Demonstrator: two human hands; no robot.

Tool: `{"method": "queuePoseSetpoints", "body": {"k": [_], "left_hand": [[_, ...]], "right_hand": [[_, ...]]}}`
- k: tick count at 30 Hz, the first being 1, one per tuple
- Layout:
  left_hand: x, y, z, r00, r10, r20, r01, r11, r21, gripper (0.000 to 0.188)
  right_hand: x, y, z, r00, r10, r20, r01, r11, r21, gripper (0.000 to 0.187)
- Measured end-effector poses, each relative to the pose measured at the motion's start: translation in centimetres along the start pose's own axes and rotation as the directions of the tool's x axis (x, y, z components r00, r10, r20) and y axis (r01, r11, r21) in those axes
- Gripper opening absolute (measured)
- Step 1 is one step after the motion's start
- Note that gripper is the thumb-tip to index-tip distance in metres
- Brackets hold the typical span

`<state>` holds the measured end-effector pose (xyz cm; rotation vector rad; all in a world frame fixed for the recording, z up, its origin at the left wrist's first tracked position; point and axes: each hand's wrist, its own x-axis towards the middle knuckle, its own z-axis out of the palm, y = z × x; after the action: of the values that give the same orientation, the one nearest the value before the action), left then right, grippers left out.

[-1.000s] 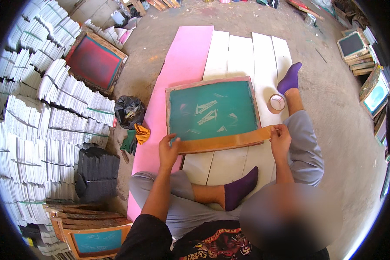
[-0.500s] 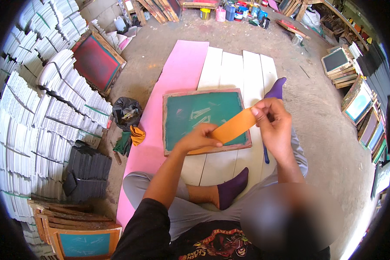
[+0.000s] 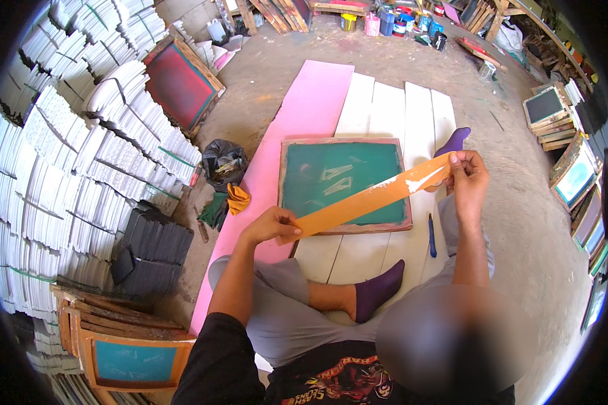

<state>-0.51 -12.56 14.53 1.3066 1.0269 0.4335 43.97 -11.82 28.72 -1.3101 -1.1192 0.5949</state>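
Observation:
A long strip of orange tape point(image 3: 358, 205) is stretched slantwise between my two hands, with whitish patches toward its right end. My left hand point(image 3: 271, 227) pinches the lower left end between thumb and fingers. At the upper right end, my right hand point(image 3: 469, 185) grips the tape with thumb and fingertips. Below it lies a screen printing frame point(image 3: 311, 181), its green mesh marked with pale line shapes and its border brownish. The tape passes over the frame's lower right part; whether it touches the mesh I cannot tell. A slim dark blue tool point(image 3: 432, 236) lies near my right forearm.
I sit on white boards point(image 3: 348, 260) beside a pink board point(image 3: 311, 101). On the left are tall stacks of white sheets point(image 3: 40, 175), a black plastic bag point(image 3: 224, 162) and an orange cloth point(image 3: 238, 199). Paint cans point(image 3: 348, 23) stand at the back; more frames point(image 3: 546, 108) lean at the right.
My hands have moved apart, and the tape is now drawn out to a longer strip. My left hand has left the frame's front edge. The view has shifted a little.

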Motion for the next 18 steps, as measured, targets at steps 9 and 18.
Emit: {"method": "queuePoseSetpoints", "body": {"k": [9, 18], "left_hand": [[-2.3, -4.2, -3.7, 0.951, -0.117, -0.287, 0.079, 0.987, -0.141, 0.018], [-1.4, -9.5, -3.8, 0.843, -0.268, -0.466, -0.01, 0.858, -0.513, 0.023]], "right_hand": [[-0.2, 8.0, -0.6, 0.988, 0.139, -0.06, -0.143, 0.988, -0.065, 0.016], [-2.8, 17.0, -1.1, 0.874, 0.485, -0.001, -0.482, 0.868, -0.12, 0.024]]}}
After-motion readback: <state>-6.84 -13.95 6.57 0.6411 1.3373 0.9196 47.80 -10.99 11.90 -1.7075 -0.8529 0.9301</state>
